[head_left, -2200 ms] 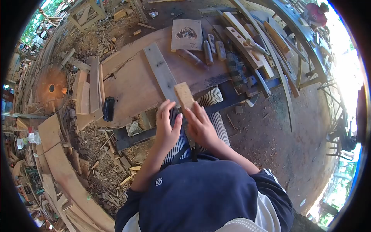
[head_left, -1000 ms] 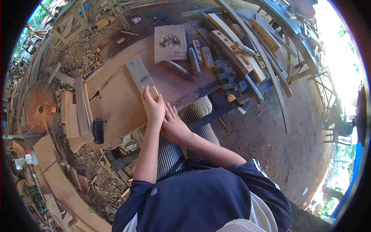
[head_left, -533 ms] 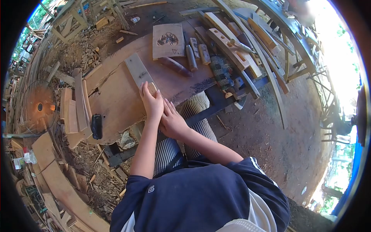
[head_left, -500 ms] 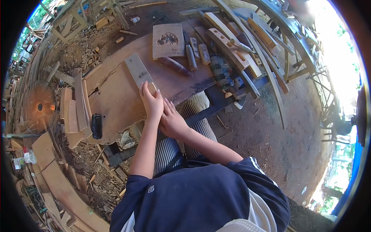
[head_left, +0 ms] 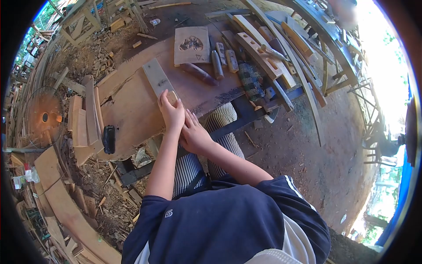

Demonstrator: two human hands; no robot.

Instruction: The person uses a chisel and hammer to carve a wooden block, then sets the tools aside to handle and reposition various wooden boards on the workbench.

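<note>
A narrow grey board [head_left: 154, 75] with dark spots lies flat on the wide wooden bench top [head_left: 132, 112], its near end under my hands. My left hand [head_left: 172, 115] is closed around a small pale wooden block [head_left: 172, 97], thumb on one side and fingers on the other, on top of the board. My right hand [head_left: 196, 135] lies against the wrist side of my left hand. Its fingers are stretched out, close together, towards the board's near end. What lies beneath its palm is hidden.
Farther back on the bench are a square panel [head_left: 183, 55] with a dark design, a brown rounded stick [head_left: 198, 73] and a metal cylinder [head_left: 216, 65]. Long timber pieces [head_left: 259, 55] are stacked at the right. A black object [head_left: 109, 139] sits left, near a fan [head_left: 44, 118].
My hands and the block have barely moved against the board. The whole view has shifted slightly.
</note>
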